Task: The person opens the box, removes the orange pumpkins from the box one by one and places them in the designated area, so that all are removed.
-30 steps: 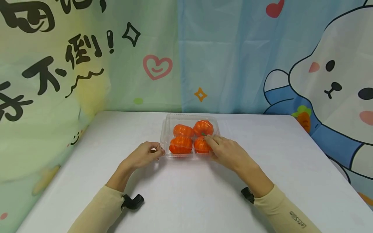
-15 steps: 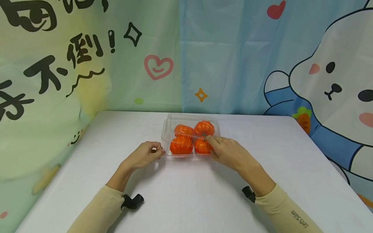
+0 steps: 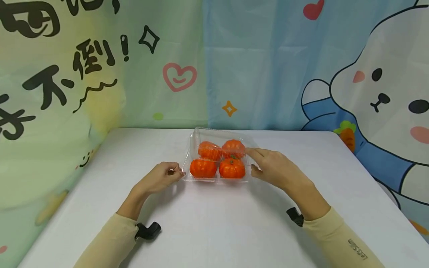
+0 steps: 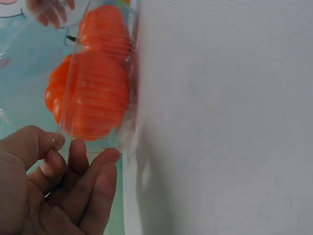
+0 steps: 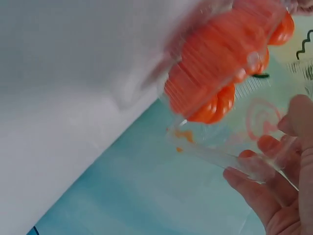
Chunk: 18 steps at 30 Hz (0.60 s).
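Observation:
A clear plastic clamshell box stands toward the back of the white table, holding several small orange pumpkins with green stems. Its transparent lid is raised at the front and tilts backward, leaving the front pumpkins uncovered in the head view. At the box's front left corner, my left hand pinches the rim between thumb and forefinger. My right hand is at the right side of the lid. In the right wrist view its fingertips touch the lid's clear edge, while the thumb stands apart from them.
The white table reaches back to a printed cloth backdrop with a cartoon animal and dark lettering. Black wrist mounts sit at both beige sleeves.
The lid's front edge has risen and moved backward, uncovering the front pumpkins. My right hand has shifted right and slightly up, its thumb now apart from the fingers. My left hand keeps its corner hold.

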Motion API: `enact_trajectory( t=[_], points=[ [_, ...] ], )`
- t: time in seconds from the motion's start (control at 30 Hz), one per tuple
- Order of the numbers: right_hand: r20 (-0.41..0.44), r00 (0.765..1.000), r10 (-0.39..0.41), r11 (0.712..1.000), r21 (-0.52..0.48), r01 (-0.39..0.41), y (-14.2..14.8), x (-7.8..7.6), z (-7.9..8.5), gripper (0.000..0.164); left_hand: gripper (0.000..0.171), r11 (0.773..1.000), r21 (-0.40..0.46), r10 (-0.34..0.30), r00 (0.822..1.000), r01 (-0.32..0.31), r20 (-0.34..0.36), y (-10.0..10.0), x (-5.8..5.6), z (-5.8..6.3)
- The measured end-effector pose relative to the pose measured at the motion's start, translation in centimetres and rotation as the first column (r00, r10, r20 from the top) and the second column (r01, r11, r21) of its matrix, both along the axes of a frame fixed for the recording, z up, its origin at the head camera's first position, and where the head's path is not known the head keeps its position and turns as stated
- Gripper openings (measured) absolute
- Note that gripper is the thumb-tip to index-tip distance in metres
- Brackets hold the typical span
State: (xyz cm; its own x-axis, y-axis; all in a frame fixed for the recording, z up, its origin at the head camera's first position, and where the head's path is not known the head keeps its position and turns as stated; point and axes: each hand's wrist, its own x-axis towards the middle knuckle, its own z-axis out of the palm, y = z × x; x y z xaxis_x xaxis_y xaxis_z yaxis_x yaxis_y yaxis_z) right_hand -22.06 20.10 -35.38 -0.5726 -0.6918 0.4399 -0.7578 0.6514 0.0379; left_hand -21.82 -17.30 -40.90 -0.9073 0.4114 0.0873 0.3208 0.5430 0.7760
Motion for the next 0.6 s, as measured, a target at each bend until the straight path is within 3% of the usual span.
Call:
enact_trajectory(
  t=[0.27, 0.43, 0.6],
  points=[
    [-0.085, 0.989, 0.122, 0.975, -0.174, -0.135, 0.2, -1.7, 0.7, 0.056, 0.025, 0.998, 0.028, -0.051, 0.996, 0.048, 0.079, -0.3, 0.0, -0.3],
    [-0.102, 0.992, 0.076, 0.95, -0.294, -0.103, 0.0, -2.7, 0.5, 0.056, 0.024, 0.998, 0.047, -0.052, 0.994, 0.047, 0.1, -0.2, 0.2, -0.2],
    [-0.025, 0.999, 0.026, 0.913, -0.406, -0.034, 0.2, -3.6, 0.2, 0.057, 0.025, 0.995, 0.073, -0.07, 0.992, 0.062, 0.107, -0.3, 0.3, -0.1]
  ],
)
